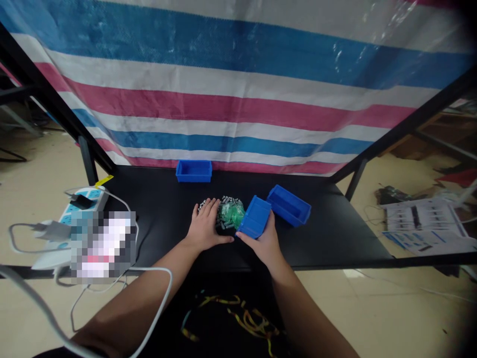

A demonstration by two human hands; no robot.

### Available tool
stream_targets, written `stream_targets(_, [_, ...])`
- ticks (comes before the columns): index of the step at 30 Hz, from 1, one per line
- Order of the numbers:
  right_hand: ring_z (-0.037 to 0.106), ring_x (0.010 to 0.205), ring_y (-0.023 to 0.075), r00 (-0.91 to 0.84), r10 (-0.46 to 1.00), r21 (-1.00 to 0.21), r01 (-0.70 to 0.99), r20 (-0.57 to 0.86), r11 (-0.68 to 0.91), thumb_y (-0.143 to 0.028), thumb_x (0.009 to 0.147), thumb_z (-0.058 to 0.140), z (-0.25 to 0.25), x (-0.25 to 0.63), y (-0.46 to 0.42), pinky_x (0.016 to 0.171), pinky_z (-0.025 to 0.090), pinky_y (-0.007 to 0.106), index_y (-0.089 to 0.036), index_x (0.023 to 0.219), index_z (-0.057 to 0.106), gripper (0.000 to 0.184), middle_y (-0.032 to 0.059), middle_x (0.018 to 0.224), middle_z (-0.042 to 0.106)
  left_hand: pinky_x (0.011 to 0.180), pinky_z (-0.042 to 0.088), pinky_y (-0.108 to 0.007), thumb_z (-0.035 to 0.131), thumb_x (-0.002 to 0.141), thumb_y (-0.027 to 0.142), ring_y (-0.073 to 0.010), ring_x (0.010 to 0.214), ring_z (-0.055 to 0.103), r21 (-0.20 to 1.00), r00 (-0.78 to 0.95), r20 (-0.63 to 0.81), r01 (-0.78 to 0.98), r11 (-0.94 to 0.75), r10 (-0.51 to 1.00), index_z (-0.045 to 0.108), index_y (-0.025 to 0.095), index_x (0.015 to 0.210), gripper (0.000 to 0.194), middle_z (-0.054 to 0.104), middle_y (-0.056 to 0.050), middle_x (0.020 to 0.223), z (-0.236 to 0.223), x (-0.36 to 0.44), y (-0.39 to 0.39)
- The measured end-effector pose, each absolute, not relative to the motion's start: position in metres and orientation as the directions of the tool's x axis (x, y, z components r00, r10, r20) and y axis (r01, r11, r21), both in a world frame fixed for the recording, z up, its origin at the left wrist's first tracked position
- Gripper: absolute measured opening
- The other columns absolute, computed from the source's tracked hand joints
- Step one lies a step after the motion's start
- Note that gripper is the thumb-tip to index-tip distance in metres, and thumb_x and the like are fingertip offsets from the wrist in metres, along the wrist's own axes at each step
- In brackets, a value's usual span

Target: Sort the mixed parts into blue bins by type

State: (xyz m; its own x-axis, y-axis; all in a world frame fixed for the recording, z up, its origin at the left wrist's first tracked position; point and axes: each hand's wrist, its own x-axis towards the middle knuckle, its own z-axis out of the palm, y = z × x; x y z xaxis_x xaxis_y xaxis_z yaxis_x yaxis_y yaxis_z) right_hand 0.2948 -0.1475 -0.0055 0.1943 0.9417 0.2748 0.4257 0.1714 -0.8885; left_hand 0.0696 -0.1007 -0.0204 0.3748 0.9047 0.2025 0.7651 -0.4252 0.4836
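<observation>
Showing a downward view from the person's head, two bare forearms reach across a black counter (160, 219). The left hand (204, 227) lies palm down and open, with its fingers (207, 209) spread and touching the near edge of a heap of small silver metal parts (228, 211). It holds nothing that can be seen, and its thumb points toward the other hand. Mixed into the heap is a wad of translucent green plastic (233, 214); the exact shape of the parts is too small to tell.

The right hand (263, 238) is closed around a small blue plastic bin (255, 217), with the fingers (269, 223) wrapped up its far side. The bin is tilted, and its corner sits just beside the heap. A second blue bin (288, 205) stands at an angle just to the right, and a third blue bin (194, 171) sits farther back, near the rear edge of the counter.

To the left are a white power strip (84, 203) with plugged-in cords and a pixelated, unreadable object (102, 246). A pink, blue and white striped tarp (223, 99) hangs behind the counter. Printed papers (425, 226) lie on the tiled floor (372, 179) at right.
</observation>
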Motion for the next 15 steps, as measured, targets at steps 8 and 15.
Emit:
stream_targets(8, [0.051, 0.13, 0.0357, 0.071, 0.927, -0.772, 0.579, 0.369, 0.263, -0.05, 0.064, 0.091, 0.009, 0.3, -0.132, 0.111, 0.041, 0.056, -0.026, 0.147, 0.035, 0.103, 0.0153, 0.143, 0.049, 0.122, 0.007, -0.07, 0.073, 0.059, 0.084, -0.0422, 0.153, 0.022, 0.485, 0.372, 0.188, 0.77, -0.415, 0.909, 0.023, 0.025, 0.158, 0.126, 0.029, -0.018, 0.164, -0.015, 0.069, -0.102])
stream_targets(15, [0.05, 0.13, 0.0361, -0.088, 0.93, -0.585, 0.756, 0.357, 0.296, -0.049, 0.072, 0.085, 0.034, 0.309, -0.118, 0.113, 0.037, 0.057, -0.031, 0.151, 0.042, 0.091, 0.0104, 0.14, 0.054, 0.124, 0.007, -0.066, 0.074, 0.061, 0.081, -0.0377, 0.154, 0.022, 0.482, 0.35, 0.156, 0.789, -0.38, 0.924, 0.024, 0.026, 0.157, 0.122, 0.032, -0.015, 0.164, -0.01, 0.07, -0.104])
